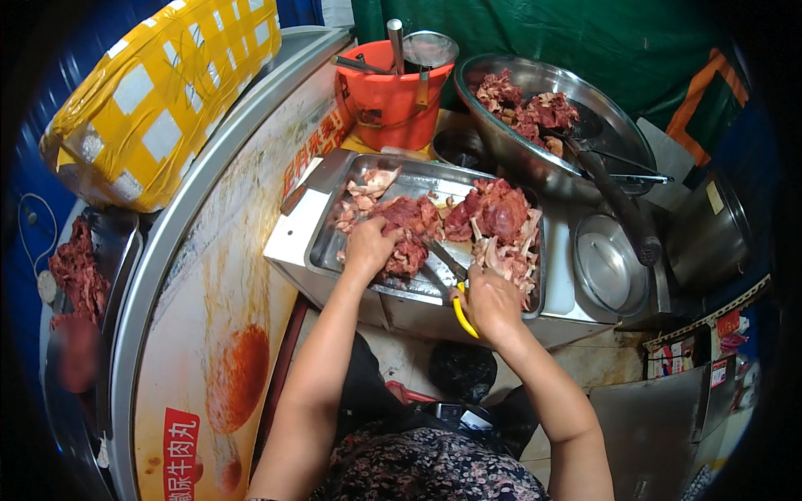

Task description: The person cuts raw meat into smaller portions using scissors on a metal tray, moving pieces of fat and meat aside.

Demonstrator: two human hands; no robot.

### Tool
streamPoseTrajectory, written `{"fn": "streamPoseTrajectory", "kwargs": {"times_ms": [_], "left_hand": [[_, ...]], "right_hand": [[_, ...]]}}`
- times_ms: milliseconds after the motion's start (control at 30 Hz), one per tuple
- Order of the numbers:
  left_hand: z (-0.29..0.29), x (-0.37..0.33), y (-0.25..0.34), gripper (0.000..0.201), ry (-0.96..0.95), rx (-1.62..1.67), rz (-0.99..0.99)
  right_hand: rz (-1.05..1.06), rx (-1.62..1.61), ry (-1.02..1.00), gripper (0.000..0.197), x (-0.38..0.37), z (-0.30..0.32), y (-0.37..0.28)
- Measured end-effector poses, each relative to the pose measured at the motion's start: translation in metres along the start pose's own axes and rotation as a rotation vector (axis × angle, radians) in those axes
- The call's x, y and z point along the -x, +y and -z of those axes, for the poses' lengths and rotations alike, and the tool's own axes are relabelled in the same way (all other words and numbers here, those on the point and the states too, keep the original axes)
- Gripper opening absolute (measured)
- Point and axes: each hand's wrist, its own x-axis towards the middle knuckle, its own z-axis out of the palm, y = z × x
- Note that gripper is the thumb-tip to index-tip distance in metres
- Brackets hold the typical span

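A shallow steel tray (433,172) of raw meat lies in front of me. My left hand (366,252) is closed on a piece of red raw meat (408,219) in the tray's left half. In my right hand (491,302) is a pair of scissors (447,260) with yellow handles. Their blades point up and left to the meat's right edge, and whether they cut into it I cannot tell. Pale, fatty scraps (374,184) lie at the tray's far left. A larger heap of red and whitish meat (499,215) fills its right side.
Behind the tray stand an orange-red bucket (388,108) with tools and a wide steel basin (614,100) holding more meat. A round metal bowl (603,259) sits right of the tray. A yellow-taped box (159,108) and another meat tray (124,242) are at left.
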Motion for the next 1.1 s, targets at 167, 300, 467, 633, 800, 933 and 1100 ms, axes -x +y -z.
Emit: {"fn": "streamPoseTrajectory", "kwargs": {"times_ms": [167, 300, 467, 633, 800, 933, 1100], "left_hand": [[0.002, -0.002, 0.003, 0.038, -0.012, -0.056, 0.006], [0.000, 0.000, 0.005, 0.038, 0.007, -0.078, 0.012], [0.001, 0.002, 0.013, 0.038, 0.020, -0.058, 0.042], [-0.001, 0.005, 0.015, 0.039, 0.050, -0.078, 0.051], [-0.011, 0.008, 0.006, 0.039, 0.127, -0.063, -0.031], [-0.014, 0.012, 0.015, 0.037, 0.139, -0.053, 0.016], [-0.015, 0.011, 0.005, 0.037, 0.133, 0.014, 0.058]], "right_hand": [[0.138, 0.150, 0.189, 0.032, 0.000, -0.009, 0.000], [0.126, 0.301, 0.164, 0.022, -0.012, -0.009, -0.006], [0.052, 0.282, 0.039, 0.027, -0.014, -0.026, -0.009], [-0.028, 0.047, -0.058, 0.038, -0.006, -0.019, -0.020], [-0.081, 0.022, -0.100, 0.043, -0.011, -0.023, -0.021], [-0.072, 0.012, -0.037, 0.045, -0.015, -0.038, -0.014], [-0.023, 0.028, -0.015, 0.043, -0.021, -0.039, -0.014]]}}
